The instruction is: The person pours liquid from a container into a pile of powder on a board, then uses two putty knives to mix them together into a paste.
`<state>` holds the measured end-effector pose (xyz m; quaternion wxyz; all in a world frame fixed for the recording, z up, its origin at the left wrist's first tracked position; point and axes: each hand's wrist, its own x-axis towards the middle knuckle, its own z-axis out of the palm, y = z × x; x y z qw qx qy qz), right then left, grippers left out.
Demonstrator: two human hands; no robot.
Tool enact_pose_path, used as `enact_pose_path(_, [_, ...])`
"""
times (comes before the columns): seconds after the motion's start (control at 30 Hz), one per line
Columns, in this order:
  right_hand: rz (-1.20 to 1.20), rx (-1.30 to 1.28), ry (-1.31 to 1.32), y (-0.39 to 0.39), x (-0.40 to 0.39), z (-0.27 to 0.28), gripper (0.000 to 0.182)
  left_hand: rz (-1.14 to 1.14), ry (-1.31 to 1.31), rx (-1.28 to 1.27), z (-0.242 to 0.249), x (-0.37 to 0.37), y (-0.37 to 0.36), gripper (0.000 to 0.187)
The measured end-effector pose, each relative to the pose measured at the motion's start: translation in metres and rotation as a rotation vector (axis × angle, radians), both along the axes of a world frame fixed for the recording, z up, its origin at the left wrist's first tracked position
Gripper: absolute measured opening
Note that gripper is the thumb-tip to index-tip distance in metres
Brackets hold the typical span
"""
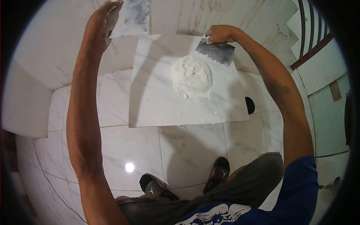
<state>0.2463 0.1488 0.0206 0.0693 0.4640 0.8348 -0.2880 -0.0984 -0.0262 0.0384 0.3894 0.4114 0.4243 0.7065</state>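
Observation:
My left hand [102, 23] is closed on the edge of a flat metal plate [135, 18], which is smeared with white paste and partly cut off by the top of the view. White residue covers its fingers. On the right, my right hand [221, 33] grips a broad metal scraper [220, 53], its blade tilted down over the far right part of a white marbled board [157, 107]. A heap of white plaster-like material [192, 77] lies on this board, just left of and nearer than the scraper, with small crumbs around it.
The board lies above pale floor tiles [112, 150], by a stained white wall [168, 18]. A dark round object [250, 105] shows beside its right edge. Stair railings [313, 52] rise at upper right; a thin cable [56, 190] runs along the left floor. My sandalled feet [153, 186] are below.

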Motion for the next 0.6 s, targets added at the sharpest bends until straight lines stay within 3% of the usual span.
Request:
enact_pose_path(0.13, [0.201,0.143,-0.068,0.008,-0.016,-0.004,0.029,0.045,0.043,-0.06,0.001,-0.006,0.0,0.042])
enact_pose_path(0.23, [0.316,0.201,-0.149,-0.005,-0.045,-0.002,0.031,0.011,0.095,0.024,-0.007,-0.015,0.001,0.056])
enact_pose_path(0.43, [0.484,0.352,-0.12,-0.065,-0.055,0.018,0.032,-0.218,0.384,0.43,-0.041,-0.056,0.013,0.085])
enact_pose_path(0.6, [0.405,0.511,-0.087,-0.103,-0.028,0.018,0.028,-0.116,0.197,0.281,-0.038,-0.05,0.019,0.071])
